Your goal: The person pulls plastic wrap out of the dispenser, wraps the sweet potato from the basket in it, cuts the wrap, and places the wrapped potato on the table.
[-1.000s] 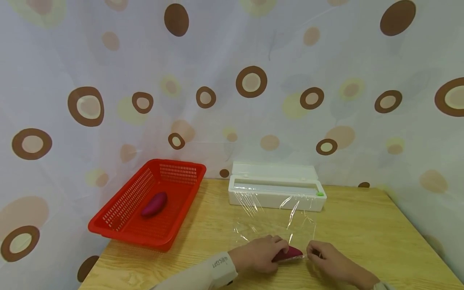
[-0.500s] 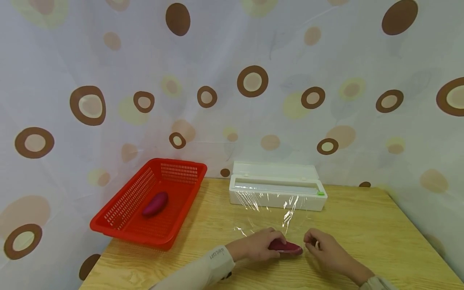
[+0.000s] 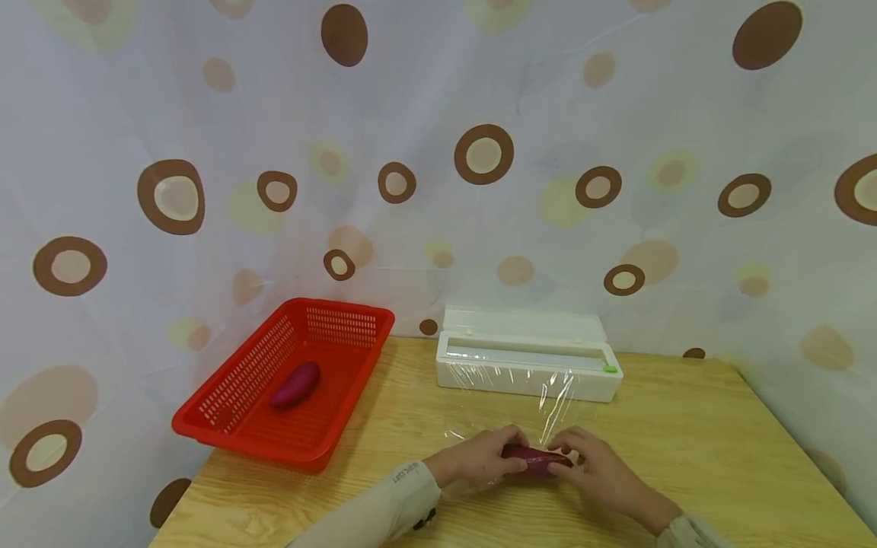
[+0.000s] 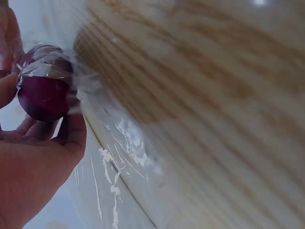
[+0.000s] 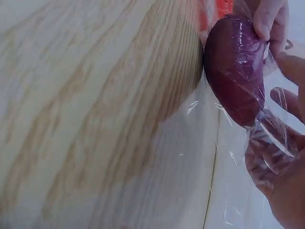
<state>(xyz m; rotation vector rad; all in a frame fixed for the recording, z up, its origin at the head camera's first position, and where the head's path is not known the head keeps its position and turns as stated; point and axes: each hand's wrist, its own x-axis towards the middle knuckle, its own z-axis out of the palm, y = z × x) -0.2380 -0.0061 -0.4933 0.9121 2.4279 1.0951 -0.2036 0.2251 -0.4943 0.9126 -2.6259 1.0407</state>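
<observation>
Left cuff [image 3: 414, 483]: pale sleeve, dark lettering across it, too small to read.
Sweet potato [image 3: 534, 461]: purple, just above the table [image 3: 712, 441] or on it, cannot tell which; between the two hands, clear film over its skin.
Left hand [image 3: 479, 458]: clamped on the sweet potato's left end, thumb on the near side.
Right hand [image 3: 596, 472]: at the right end, fingers bent; cannot tell whether they pinch film, sweet potato or neither.
Film [image 3: 556, 415]: stretches from the box to the hands, creased and shiny.
Box [image 3: 530, 382]: white, lid up, green piece [image 3: 610, 369] at its right end.
Basket [image 3: 349, 396]: red, second sweet potato [image 3: 296, 385] inside.
</observation>
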